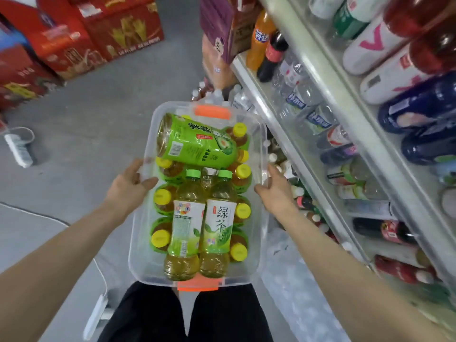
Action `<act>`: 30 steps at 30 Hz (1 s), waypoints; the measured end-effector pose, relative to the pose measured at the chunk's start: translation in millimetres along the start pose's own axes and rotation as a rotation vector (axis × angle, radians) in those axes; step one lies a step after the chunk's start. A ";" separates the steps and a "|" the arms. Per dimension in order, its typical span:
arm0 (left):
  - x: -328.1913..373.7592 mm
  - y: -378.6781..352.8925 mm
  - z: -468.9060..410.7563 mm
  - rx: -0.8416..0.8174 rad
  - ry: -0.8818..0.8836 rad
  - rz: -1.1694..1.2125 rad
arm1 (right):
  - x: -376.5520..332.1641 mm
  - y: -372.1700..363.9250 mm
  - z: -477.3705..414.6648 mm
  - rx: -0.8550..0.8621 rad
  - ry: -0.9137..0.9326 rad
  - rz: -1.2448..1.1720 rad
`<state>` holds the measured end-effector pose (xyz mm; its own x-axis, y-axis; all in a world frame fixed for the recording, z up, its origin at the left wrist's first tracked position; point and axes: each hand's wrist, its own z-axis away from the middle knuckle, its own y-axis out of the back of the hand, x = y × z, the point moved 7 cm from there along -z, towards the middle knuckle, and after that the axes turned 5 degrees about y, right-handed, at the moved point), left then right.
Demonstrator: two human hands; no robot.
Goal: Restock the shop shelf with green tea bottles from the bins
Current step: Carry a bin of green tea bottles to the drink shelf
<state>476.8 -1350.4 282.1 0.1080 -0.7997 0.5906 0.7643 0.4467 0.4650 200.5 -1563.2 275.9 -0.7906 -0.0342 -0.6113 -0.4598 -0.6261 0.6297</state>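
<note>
Gripping clear bin (262,134) rims: L hand (128,186) left, R hand (276,191) right. Inside: 2 green-cap tea bottles (187,230) + 1 big bottle (195,144) lying atop 8 visible yellow-cap bottles (162,196).

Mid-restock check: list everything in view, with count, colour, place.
bin: one, clear, orange latches, between the hands.
big bottle: one, green label, lying across bin's far end.
small bottles: two, green caps, lying on top.
upright bottles: at least eight, yellow caps, underneath.
shelf: one, pale, right, holding mixed drinks.
cartons: several, red, far left.
power strips: two, white, floor left.
left hand: grips bin's left rim.
right hand: grips bin's right rim.
</note>
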 end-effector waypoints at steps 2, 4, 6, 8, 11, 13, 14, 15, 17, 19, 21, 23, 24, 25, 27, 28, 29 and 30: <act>9.2 -4.8 -25.3 0.045 0.042 0.039 | -16.8 7.5 -48.4 -0.053 0.036 0.035; 20.5 -15.6 -47.8 0.063 0.073 0.101 | -35.3 15.5 -95.4 -0.077 0.087 0.081; 28.8 -26.8 -67.8 0.100 0.109 0.176 | -52.2 20.8 -138.4 -0.084 0.109 0.140; 42.1 -38.5 -87.1 0.132 0.146 0.230 | -68.0 25.6 -179.9 -0.082 0.110 0.204; 58.4 -54.2 -119.0 0.153 0.173 0.285 | -86.7 29.9 -238.1 -0.077 0.125 0.286; 67.6 -60.9 -139.4 0.157 0.171 0.308 | -96.0 29.0 -271.2 -0.089 0.116 0.322; 70.9 -64.0 -148.5 0.161 0.173 0.322 | -99.4 27.9 -286.0 -0.088 0.109 0.341; 72.5 -67.2 -156.6 0.167 0.180 0.335 | -101.8 26.3 -299.1 -0.085 0.100 0.355; 73.6 -74.4 -169.1 0.163 0.198 0.356 | -101.6 20.6 -320.4 -0.078 0.082 0.375; 69.6 -82.0 -178.3 0.161 0.214 0.376 | -96.9 15.1 -336.1 -0.070 0.059 0.415; 63.8 -87.2 -183.9 0.163 0.235 0.383 | -92.5 13.7 -346.5 -0.059 0.057 0.468; 60.1 -90.9 -185.8 0.156 0.251 0.369 | -89.9 14.6 -350.3 -0.070 0.057 0.506; 61.2 -91.9 -184.6 0.154 0.251 0.371 | -88.5 14.9 -349.6 -0.078 0.056 0.502; 62.1 -92.3 -184.3 0.155 0.250 0.372 | -87.9 15.0 -348.4 -0.077 0.056 0.495; 63.6 -91.1 -182.2 0.152 0.254 0.371 | -88.2 14.9 -345.3 -0.071 0.053 0.504; 64.7 -90.0 -181.0 0.151 0.257 0.368 | -89.4 14.7 -344.7 -0.067 0.054 0.509; 64.7 -89.6 -180.9 0.147 0.258 0.363 | -89.3 13.5 -344.5 -0.073 0.061 0.511; 65.0 -89.6 -180.6 0.142 0.258 0.361 | -89.9 12.4 -343.6 -0.086 0.071 0.510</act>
<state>530.1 -1514.8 159.7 0.5195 -0.6487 0.5561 0.5562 0.7508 0.3563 404.8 -1835.5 174.0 -0.8748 -0.4024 -0.2700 0.0136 -0.5775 0.8163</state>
